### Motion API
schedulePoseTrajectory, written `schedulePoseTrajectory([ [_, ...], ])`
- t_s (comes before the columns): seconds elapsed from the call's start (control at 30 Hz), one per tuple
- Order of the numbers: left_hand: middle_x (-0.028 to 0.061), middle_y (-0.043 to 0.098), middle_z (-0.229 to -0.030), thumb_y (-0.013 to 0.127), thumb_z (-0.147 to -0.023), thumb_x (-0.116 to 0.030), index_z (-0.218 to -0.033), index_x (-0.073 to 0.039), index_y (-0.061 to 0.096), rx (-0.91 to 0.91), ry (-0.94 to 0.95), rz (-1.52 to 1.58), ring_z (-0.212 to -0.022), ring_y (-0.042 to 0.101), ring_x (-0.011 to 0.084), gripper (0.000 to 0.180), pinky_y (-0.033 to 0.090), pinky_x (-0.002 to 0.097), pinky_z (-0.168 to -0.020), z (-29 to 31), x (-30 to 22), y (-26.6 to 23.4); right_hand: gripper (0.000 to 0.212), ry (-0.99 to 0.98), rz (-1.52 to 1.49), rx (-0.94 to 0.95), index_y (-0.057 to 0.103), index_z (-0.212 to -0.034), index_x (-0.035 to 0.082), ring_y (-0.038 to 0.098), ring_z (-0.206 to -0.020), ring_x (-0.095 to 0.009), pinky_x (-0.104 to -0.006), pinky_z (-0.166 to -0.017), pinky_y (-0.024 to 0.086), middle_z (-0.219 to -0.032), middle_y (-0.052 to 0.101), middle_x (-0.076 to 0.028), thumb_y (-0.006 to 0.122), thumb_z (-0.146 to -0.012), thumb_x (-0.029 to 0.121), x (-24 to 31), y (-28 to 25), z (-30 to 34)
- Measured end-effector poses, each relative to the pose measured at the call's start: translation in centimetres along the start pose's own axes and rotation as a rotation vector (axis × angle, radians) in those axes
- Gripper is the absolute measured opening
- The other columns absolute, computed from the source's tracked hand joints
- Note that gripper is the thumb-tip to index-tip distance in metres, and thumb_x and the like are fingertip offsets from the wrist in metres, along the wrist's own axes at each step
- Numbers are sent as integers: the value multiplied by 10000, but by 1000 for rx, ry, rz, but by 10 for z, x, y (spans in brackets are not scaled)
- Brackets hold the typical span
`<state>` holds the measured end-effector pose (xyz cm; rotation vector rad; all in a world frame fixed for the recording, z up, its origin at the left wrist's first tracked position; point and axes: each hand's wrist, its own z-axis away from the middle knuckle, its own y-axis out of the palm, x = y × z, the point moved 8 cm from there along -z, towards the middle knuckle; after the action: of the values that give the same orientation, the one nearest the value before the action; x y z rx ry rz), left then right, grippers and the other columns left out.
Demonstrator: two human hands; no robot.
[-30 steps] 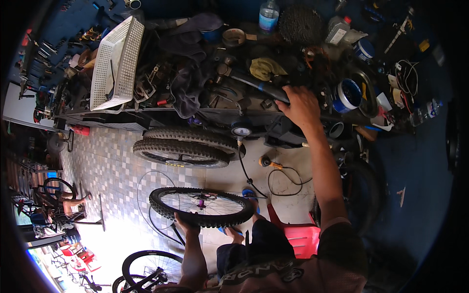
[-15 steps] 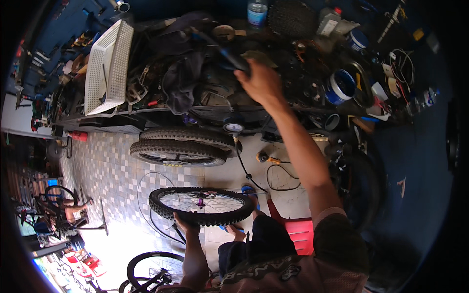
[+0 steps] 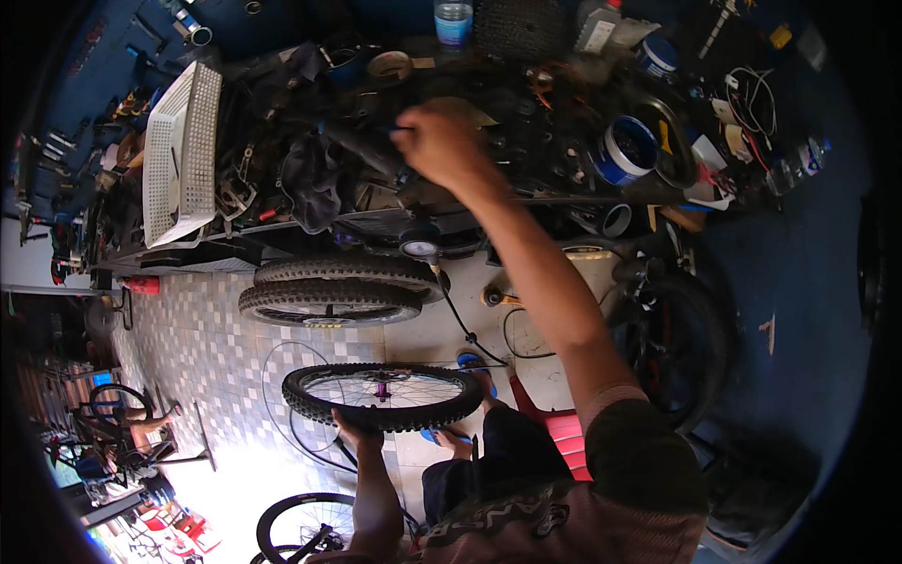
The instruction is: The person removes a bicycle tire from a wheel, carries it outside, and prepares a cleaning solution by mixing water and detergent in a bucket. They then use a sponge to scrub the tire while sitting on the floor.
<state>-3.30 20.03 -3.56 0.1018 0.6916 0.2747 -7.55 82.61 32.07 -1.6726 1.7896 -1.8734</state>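
My left hand [image 3: 357, 430] grips the near edge of a bicycle wheel [image 3: 381, 417] with a knobbly black tyre. The wheel is tilted in front of my legs and has a purple hub [image 3: 382, 392]. My right arm reaches across to the cluttered workbench. Over the bench my right hand [image 3: 440, 143] is blurred, its fingers seemingly curled. Just beside it lies a dark tool handle [image 3: 365, 150] with a blue band; whether the fingers still touch it is unclear. A dark cloth [image 3: 313, 183] lies to the left of the handle.
A white perforated basket [image 3: 185, 155] stands on the bench's left. A blue-and-white tub [image 3: 624, 150] stands to the right. Below the bench edge are a pressure gauge [image 3: 419, 242] with a hose, two stacked wheels [image 3: 329, 303] and a red chair [image 3: 564, 434]. A bicycle [image 3: 672, 348] stands at right.
My right hand has moved left and slightly nearer over the bench. The dark tool, earlier in its grip, now lies lower beside the hand. My left hand keeps its hold on the wheel.
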Motion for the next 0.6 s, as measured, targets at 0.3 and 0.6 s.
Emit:
schedulePoseTrajectory([
  [0.3, 104, 517, -1264, 654, -794, -822, -1522, -179, 388, -16, -1, -24, -1121, 532, 306, 1008, 491, 532, -1022, 3, -10, -13, 99, 39, 504, 70, 765, -933, 114, 690, -997, -378, -489, -860, 557, -1036, 696, -151, 692, -868, 102, -109, -47, 56],
  [0.6, 132, 596, -1034, 680, -782, -816, -1394, -125, 457, -16, -75, 14, -916, 622, 332, 950, 557, 547, -926, -11, -7, -69, 122, 31, 61, -104, 686, -1003, 84, 701, -870, -298, -396, -795, 546, -929, 690, -144, 717, -885, 70, -106, -87, 58],
])
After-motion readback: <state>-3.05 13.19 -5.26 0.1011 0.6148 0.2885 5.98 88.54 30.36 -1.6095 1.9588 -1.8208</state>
